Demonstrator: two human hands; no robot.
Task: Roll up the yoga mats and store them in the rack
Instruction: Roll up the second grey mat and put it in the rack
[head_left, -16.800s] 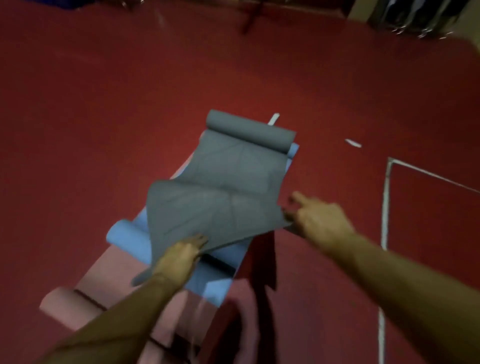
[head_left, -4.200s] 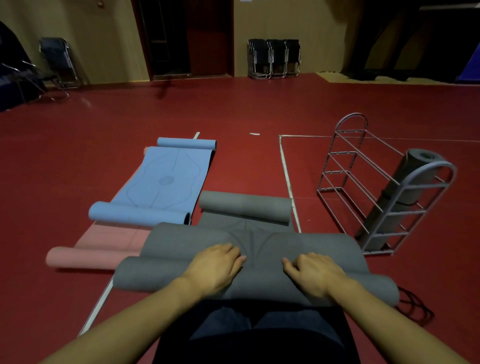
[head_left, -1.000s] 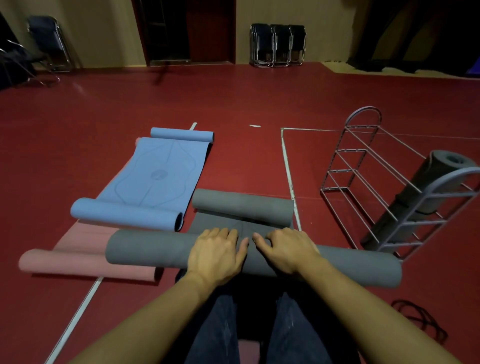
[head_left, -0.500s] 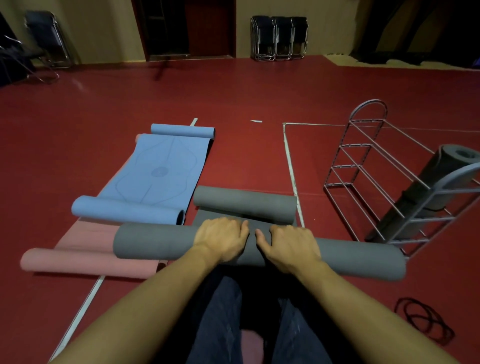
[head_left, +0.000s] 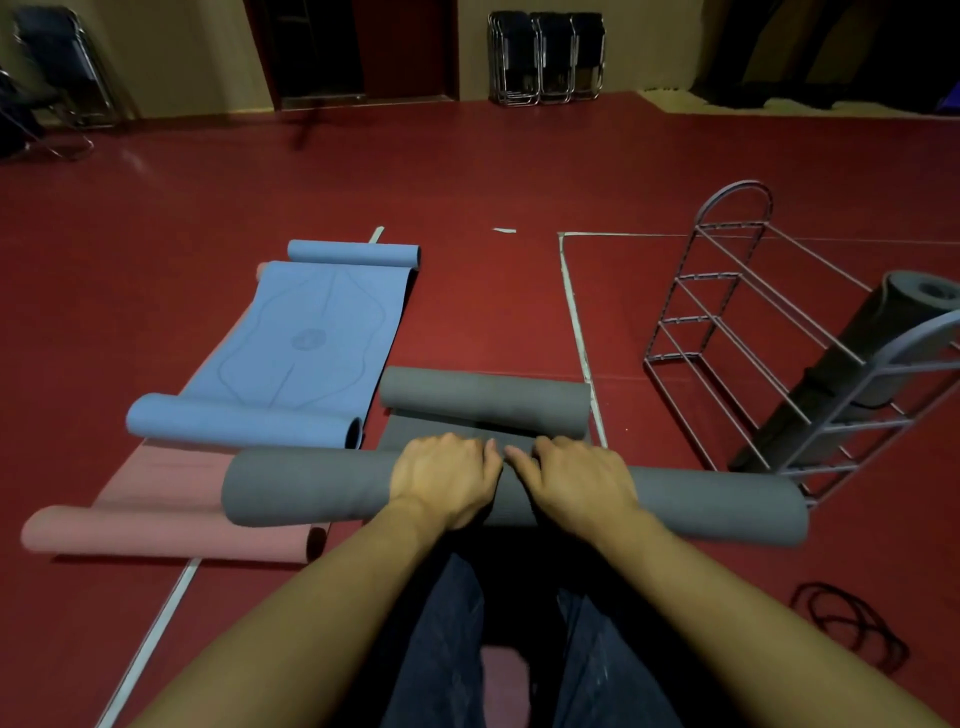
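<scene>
The gray mat (head_left: 322, 488), matte and smooth, lies as a long thick roll across the red floor (head_left: 156, 260) just ahead of the knees, with a short flat stretch and its other curled end at 12 o'clock. The wire rack (head_left: 727, 332) stands at 2 o'clock, its near foot just beside the roll's right end. Open floor stretches beyond. Left hand (head_left: 447, 480) and right hand (head_left: 582, 483) press side by side on the roll's middle, fingers curled over its far side.
</scene>
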